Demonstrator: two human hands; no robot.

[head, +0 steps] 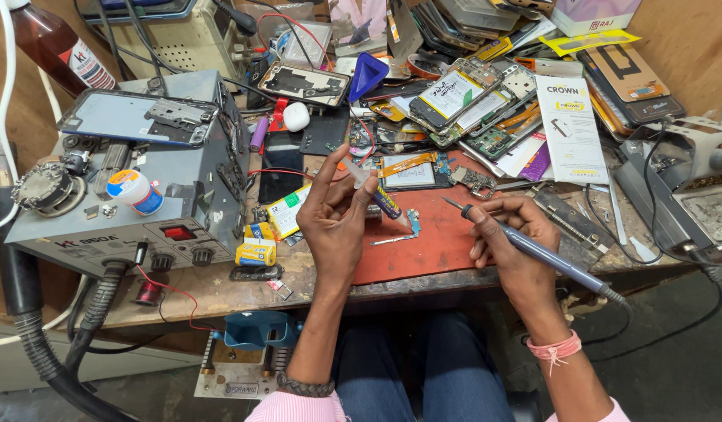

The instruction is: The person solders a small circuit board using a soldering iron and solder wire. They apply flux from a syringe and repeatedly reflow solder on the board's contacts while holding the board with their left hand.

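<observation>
Gripping a slim blue-grey soldering iron (533, 254) like a pen, your right hand (517, 242) rests on the worn red rubber mat (423, 250). Your left hand (333, 219) is raised, fingers clamped on a small clear plastic syringe (376, 195), its tip angled down near a tiny blue circuit part (413, 221). Beyond lie opened phones (462, 98).

Near my left wrist lies a small yellow-and-blue box (256, 252). On the grey station stands a white jar with an orange-blue label (135, 191). Far right lies a tall white leaflet (570, 129), above it a yellow package strip (593, 41).
</observation>
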